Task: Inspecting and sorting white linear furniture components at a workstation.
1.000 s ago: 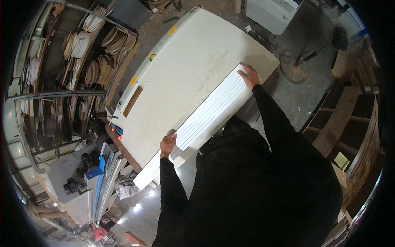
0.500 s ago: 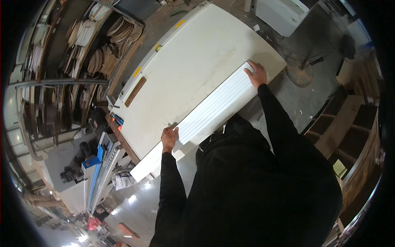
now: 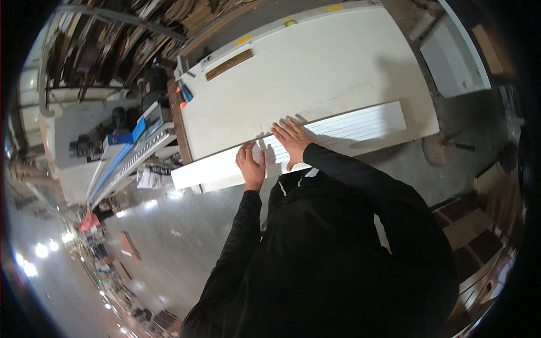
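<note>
A long white grooved panel [image 3: 360,124] lies along the near edge of the white tabletop [image 3: 321,62], its left end reaching past the table's side. My right hand [image 3: 293,143] rests flat on the panel near its middle, fingers stretched out and thumb toward me. Just left of it, my left hand [image 3: 251,165] touches the panel with fingers slightly bent and thumb apart. Neither hand is closed around the panel.
A spirit level [image 3: 267,34] lies along the far table edge, with a brown wood strip [image 3: 229,64] before it. Blue-and-orange hand tools [image 3: 185,94] sit at the left corner. A machine with a blue-topped rail [image 3: 127,143] stands left; a white cabinet [image 3: 455,59] stands right.
My right hand has left the panel's right end and come in beside my left hand, now flat on the panel. My left hand has loosened. The whole view has turned.
</note>
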Demonstrator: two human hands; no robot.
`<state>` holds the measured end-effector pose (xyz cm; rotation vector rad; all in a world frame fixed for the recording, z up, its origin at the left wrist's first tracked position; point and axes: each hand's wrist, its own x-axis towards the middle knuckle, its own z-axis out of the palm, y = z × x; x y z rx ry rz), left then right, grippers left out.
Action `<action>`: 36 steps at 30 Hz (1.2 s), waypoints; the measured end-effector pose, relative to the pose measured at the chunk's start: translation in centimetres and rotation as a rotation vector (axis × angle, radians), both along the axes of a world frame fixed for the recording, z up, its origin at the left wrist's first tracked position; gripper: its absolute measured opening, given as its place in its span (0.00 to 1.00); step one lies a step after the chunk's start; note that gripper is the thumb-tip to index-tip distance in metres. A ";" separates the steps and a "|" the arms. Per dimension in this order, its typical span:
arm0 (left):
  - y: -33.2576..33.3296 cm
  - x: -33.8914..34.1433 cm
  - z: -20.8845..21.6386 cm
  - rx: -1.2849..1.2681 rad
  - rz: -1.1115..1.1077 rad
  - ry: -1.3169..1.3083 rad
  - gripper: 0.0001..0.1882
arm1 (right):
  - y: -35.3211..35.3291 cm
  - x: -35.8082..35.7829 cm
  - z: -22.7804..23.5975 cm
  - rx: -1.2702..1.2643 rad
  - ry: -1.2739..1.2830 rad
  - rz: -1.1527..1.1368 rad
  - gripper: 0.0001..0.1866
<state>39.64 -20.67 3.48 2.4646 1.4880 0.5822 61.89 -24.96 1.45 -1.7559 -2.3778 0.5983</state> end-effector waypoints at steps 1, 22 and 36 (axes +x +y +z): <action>-0.6 -1.2 0.3 0.001 0.032 0.000 0.20 | 0.6 -0.9 -0.3 0.001 0.000 0.032 0.85; -6.2 -19.3 -7.2 -0.902 0.431 -0.583 0.20 | 2.6 -7.7 -1.8 -0.072 -0.281 -0.089 0.69; -4.7 -11.2 -8.5 -1.354 -0.011 -1.369 0.46 | 3.8 -6.3 -0.1 -0.117 -0.142 -0.023 0.58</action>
